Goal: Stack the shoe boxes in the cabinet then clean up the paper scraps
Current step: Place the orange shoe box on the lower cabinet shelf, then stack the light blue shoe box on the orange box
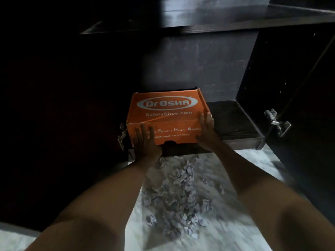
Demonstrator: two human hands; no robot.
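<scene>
Pressing straight fingers against the orange shoe box point(167, 113): left hand point(145, 140), right hand point(207, 131).

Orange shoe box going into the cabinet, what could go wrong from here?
1. The orange Dr.Osha shoe box sits at the shelf's front edge; the left hand and right hand only press it with straight fingers, so it might slip off.
2. Paper scraps litter the floor below and could be stepped on and scattered.
3. The door hinge juts out near the right arm.

Orange shoe box point(166, 113), white lettering; dark cabinet point(272, 69).
</scene>
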